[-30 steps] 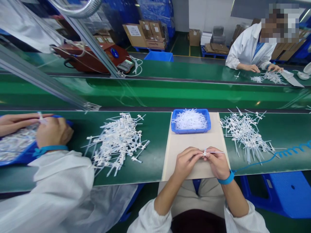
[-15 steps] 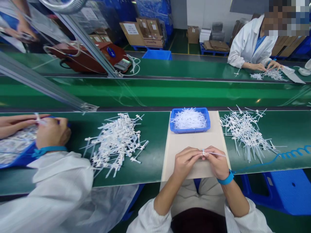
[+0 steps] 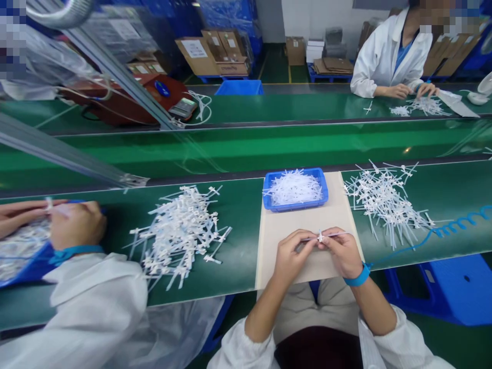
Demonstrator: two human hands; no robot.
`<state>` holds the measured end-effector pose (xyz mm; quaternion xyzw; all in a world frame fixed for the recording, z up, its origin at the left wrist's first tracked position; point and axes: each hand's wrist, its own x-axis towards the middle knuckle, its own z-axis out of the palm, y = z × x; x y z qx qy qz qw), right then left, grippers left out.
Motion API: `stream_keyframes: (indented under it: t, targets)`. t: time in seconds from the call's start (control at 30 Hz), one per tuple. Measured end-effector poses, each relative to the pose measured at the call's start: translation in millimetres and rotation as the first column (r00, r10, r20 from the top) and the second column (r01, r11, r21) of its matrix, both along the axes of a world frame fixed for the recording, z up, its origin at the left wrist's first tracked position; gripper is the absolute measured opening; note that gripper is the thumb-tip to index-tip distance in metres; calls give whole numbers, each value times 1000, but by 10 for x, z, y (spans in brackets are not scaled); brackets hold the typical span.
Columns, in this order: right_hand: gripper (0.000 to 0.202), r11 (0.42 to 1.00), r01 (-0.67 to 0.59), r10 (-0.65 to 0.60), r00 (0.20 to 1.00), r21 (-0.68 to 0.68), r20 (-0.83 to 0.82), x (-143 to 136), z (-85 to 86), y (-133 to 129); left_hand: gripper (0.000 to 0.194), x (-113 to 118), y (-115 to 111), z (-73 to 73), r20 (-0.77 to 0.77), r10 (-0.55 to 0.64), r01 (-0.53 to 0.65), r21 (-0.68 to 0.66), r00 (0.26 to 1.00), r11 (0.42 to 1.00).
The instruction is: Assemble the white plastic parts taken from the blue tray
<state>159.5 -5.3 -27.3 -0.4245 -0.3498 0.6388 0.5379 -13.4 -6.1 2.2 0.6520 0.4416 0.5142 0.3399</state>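
Clip: small, white, w/ thin strips out to L & R; held just above the board, nr its front half, btwn both hands. Fine detail too small to read.

L hand: thumb & forefinger pinched together on L side of clip, strip running in under the fingers. R hand: thumb & fingertips clamped on R side, strip lying along forefinger. Fingertips of the two hands v. close, meeting at the clip; can't tell if they touch.

R wrist: blue band, coiled cord off to R.

Tray: blue, at back of board, heaped w/ loose thin white strips, a few over the rim. L pile of white pcs on green bench, well apart from board. R pile, sim. pcs, just beside board's R edge.

Far L: co-worker's hand over blue bin of similar pcs, white pc at fingers. Opp. bench, R: 2nd co-worker, white coat, both hands at a small heap.
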Motion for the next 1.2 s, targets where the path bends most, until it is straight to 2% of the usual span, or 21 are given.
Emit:
stream_keyframes:
  t: [0.2, 0.47, 0.63, 0.77, 0.9, 1.03, 1.2]
  targets:
    - [26, 999, -27, 26, 999, 26, 26, -1, 53, -15, 16, -22, -8, 10, -40, -9, 11, 54, 999, 998]
    - [29, 998, -54, 54, 999, -10, -1, 2, 116, -13, 17, -29, -11, 10, -50, -20, 23, 50, 999, 998]
    - [33, 994, -93, 88, 992, -55, -96, 1, 136, 7, 17, -23, -21, 16, -39, -32, 34, 29, 999, 999]
    - [35, 993, -81, 63, 980, -90, -187, -27, 185, 27, 15, -16, -14, 21, -72, -14, 14, 0, 997, 1000]
    - [33, 990, -93, 66, 971, -110, -230, -34, 195, 27, 9, -18, -10, 17, -74, 4, -1, 40, 997, 999]
    - [31, 992, -90, 68, 975, -94, -210, -26, 146, 4, 8, -22, -7, 37, -91, 9, -2, 71, 996, 997]
    - [18, 998, -67, 67, 995, 2, -75, -4, 54, -27, 9, -49, -9, 36, -124, -29, 38, 69, 992, 997]
